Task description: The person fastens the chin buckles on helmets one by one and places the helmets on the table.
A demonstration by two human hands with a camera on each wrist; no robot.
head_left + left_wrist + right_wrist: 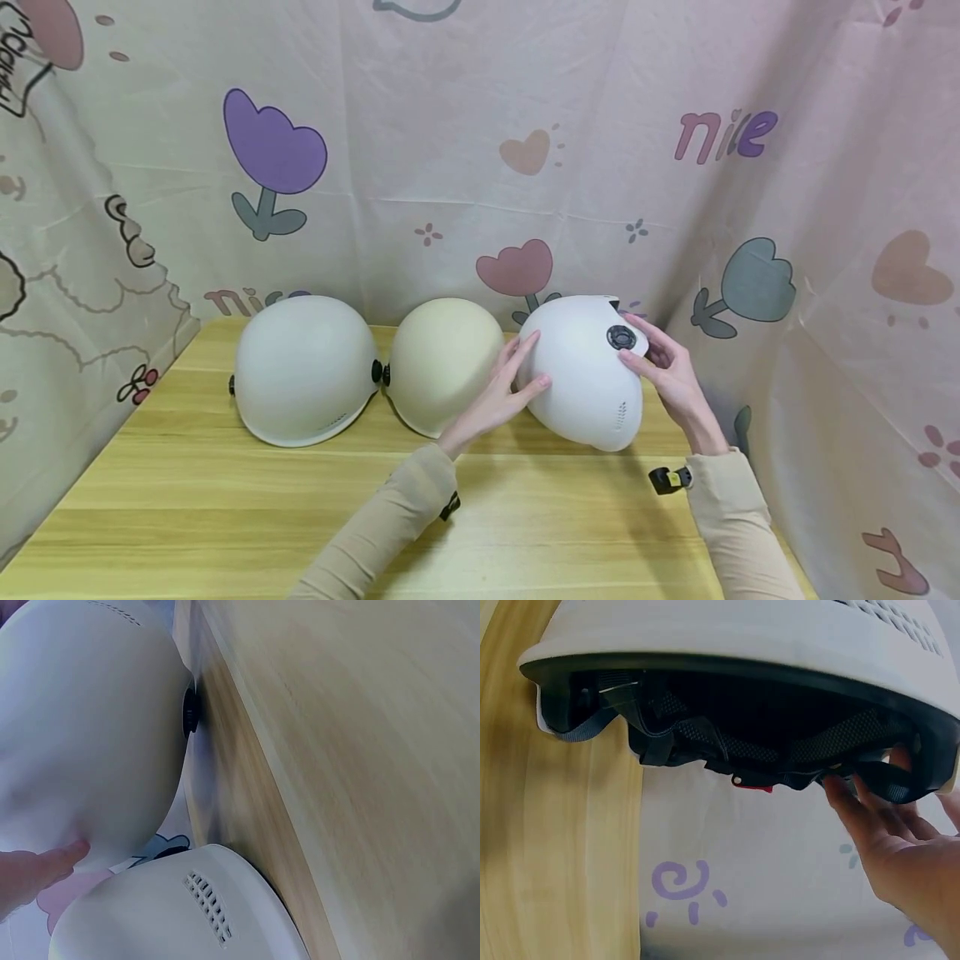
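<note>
A white helmet (573, 375) is held tilted at the right end of a row of helmets. My right hand (672, 377) grips its right edge near the round black side knob (621, 337), thumb outside. In the right wrist view, fingers of that hand reach under the rim among dark straps (889, 780) and padding; a small red piece (761, 788) shows there. My left hand (497, 398) rests spread fingers and thumb against the helmet's left side. Beside that hand stands a cream helmet (442, 358), partly hidden by it.
A pale grey-white helmet (306, 367) stands at the left, its black knob close to the cream helmet's. All are on a wooden table (187, 517). Printed cloth (420, 150) hangs behind and along both sides. Small black wrist cameras (670, 480) sit at the sleeves.
</note>
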